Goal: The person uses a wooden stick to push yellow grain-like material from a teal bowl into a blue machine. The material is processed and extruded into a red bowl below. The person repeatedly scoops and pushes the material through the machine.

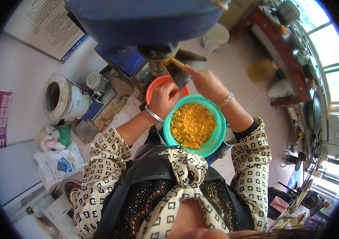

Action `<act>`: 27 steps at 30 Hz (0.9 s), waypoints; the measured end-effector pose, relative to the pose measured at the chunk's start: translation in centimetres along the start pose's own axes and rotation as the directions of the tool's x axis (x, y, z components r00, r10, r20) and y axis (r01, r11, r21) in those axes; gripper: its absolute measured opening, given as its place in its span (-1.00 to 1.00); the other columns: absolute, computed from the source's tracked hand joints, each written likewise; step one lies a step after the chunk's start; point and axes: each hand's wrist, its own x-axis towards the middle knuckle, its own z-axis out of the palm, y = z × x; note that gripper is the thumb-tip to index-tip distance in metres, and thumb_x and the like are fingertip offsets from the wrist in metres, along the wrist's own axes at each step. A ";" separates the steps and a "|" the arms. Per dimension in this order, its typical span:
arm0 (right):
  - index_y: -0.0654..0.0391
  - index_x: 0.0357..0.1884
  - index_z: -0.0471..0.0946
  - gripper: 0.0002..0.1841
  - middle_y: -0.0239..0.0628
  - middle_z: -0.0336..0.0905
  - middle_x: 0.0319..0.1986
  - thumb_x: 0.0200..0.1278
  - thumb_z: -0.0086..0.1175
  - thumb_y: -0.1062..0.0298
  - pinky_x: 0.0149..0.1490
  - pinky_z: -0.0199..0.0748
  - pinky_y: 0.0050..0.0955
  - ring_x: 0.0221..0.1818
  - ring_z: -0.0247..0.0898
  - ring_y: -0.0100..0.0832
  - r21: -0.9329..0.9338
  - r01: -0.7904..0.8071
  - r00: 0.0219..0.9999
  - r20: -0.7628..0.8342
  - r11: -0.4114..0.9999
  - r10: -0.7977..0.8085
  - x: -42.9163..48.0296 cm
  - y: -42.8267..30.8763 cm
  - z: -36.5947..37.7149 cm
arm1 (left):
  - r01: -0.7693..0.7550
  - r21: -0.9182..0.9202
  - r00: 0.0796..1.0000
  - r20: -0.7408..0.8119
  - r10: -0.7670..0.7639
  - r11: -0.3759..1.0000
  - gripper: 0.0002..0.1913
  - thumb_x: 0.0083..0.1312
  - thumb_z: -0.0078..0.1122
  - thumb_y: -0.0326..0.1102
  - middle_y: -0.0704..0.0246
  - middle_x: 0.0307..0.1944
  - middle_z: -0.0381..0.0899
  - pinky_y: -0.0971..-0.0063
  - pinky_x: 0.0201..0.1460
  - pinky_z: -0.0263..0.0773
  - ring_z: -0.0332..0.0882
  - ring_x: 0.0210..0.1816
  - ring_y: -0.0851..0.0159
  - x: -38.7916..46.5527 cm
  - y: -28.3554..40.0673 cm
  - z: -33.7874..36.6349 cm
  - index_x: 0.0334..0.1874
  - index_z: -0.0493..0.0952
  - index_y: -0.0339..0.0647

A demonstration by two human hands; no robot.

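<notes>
My right hand point(206, 82) grips a slim wooden handle point(177, 63), whose far end reaches the dark metal outlet point(159, 50) under a blue machine point(148, 25). Yellow material clings around that end. A bent dark metal sheet point(179, 73) hangs below the outlet. My left hand point(163, 100) is curled beside the sheet's lower corner, above a red-orange plastic bowl point(157, 82); its fingertips are hidden, so I cannot tell whether it holds the sheet. Nearest my body is a turquoise plastic basin point(219, 131) with crumbly yellow-orange meal point(193, 125) in it.
At left stand a drum-shaped machine part point(74, 98), an electric motor point(97, 82) and a stone block point(86, 131). A white plastic sack point(60, 164) lies below them. A white bucket point(215, 37) is on the tiled floor, and a red-brown counter point(299, 80) carries pots at right.
</notes>
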 end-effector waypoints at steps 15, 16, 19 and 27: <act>0.02 0.31 0.35 -0.45 -0.07 0.53 -0.52 0.22 -0.04 0.49 -0.39 0.48 -0.15 -0.47 0.54 -0.07 0.110 -0.021 0.996 -0.084 0.994 0.031 0.0 0.4 0.6 | 0.440 0.196 0.754 0.450 -0.479 0.876 -0.52 0.33 0.16 -0.06 0.24 -0.74 0.40 0.31 -0.47 0.32 0.34 -0.65 0.31 -8.0 -12.2 8.7 -0.62 0.46 -0.35; 0.03 0.31 0.35 -0.44 -0.04 0.54 -0.50 0.21 -0.05 0.49 -0.37 0.48 -0.13 -0.45 0.54 -0.05 0.097 -0.014 0.995 -0.095 0.995 0.023 0.1 0.2 0.8 | 0.428 0.240 0.747 0.449 -0.490 0.871 -0.57 0.29 0.19 -0.06 0.13 -0.66 0.49 0.21 -0.40 0.38 0.46 -0.58 0.11 -8.5 -12.6 9.5 -0.57 0.48 -0.33; 0.06 0.31 0.36 -0.43 0.02 0.56 -0.46 0.18 -0.07 0.49 -0.33 0.49 -0.11 -0.41 0.55 0.00 0.094 -0.007 0.992 -0.128 0.996 0.019 0.0 0.0 1.4 | 0.306 0.317 0.799 0.428 -0.423 0.898 -0.69 0.25 0.23 -0.14 0.07 -0.52 0.58 0.16 -0.28 0.44 0.57 -0.42 0.00 -10.6 -14.9 11.9 -0.46 0.52 -0.28; 0.03 0.27 0.46 -0.49 -0.14 0.51 -0.50 0.24 0.05 0.57 -0.33 0.49 -0.32 -0.49 0.48 -0.31 0.483 0.064 0.908 -0.390 0.873 0.150 -10.7 5.2 1.8 | -0.276 0.478 0.547 0.791 -0.273 0.834 -0.82 0.18 0.16 -0.39 0.27 -0.03 0.53 0.16 0.09 0.38 0.45 0.09 0.08 -14.7 -19.0 17.9 -0.17 0.48 -0.17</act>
